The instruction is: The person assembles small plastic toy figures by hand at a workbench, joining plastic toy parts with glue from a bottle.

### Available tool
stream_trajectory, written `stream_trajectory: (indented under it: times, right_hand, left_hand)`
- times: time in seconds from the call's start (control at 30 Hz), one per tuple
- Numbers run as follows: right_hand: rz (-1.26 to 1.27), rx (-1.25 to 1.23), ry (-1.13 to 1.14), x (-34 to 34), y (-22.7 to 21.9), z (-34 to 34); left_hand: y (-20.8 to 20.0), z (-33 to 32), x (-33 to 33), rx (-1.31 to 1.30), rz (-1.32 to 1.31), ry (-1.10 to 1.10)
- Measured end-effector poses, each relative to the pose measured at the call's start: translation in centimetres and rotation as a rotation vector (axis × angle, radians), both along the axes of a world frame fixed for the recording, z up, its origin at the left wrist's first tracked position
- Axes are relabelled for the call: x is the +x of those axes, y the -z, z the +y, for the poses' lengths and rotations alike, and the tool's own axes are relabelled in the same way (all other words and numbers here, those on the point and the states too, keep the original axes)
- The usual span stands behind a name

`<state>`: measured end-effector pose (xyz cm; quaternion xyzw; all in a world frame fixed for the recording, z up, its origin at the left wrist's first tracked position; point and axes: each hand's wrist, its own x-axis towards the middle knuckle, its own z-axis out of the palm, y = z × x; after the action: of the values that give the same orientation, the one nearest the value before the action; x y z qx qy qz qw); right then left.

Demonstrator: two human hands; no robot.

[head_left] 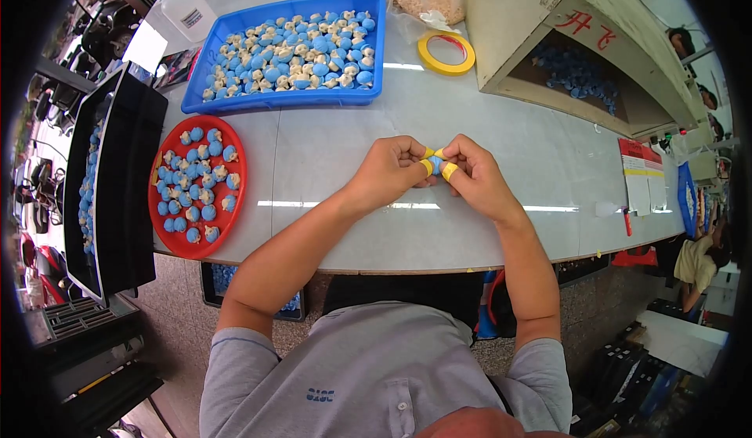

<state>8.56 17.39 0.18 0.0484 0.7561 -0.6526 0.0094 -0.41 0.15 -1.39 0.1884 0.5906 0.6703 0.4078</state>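
Observation:
Over the middle of the grey table [345, 238] my two hands meet at the fingertips. My left hand [392, 170] is closed, its thumb and forefinger pinching a small blue piece [436, 165] from the left. My right hand [479, 178] pinches the same piece from the right. Yellow wraps cover the thumb and forefinger tips of both hands. Most of the piece is hidden by the fingers, so its full shape cannot be made out. To the left, a round red tray [240, 195] holds many small blue-and-cream figures.
Behind it, a blue tray [282, 103] is full of similar figures. A yellow tape roll [446, 53] lies near a beige cabinet [509, 46] with blue pieces inside. A black crate [117, 227] stands at far left; a red marker [627, 221] lies at right.

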Motion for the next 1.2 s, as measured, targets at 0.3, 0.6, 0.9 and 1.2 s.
stream_trajectory:
  times: [0.3, 0.6, 0.9, 1.2]
  right_hand:
    - [-0.063, -0.092, 0.033, -0.1, -0.7, 0.0]
    - [-0.095, -0.057, 0.033, 0.1, -0.6, 0.0]
    - [-0.035, 0.002, 0.006, -0.1, 0.3, 0.2]
    - [-0.036, -0.023, 0.096, 0.0, -0.1, -0.3]
  left_hand:
    - [-0.7, 0.0, -0.5, -0.009, -0.085, -0.009]
    - [-0.7, 0.1, 0.0, -0.025, -0.058, 0.008]
    - [-0.1, 0.3, -0.3, -0.036, 0.004, 0.006]
    - [0.8, 1.0, -0.2, 0.06, -0.034, -0.022]
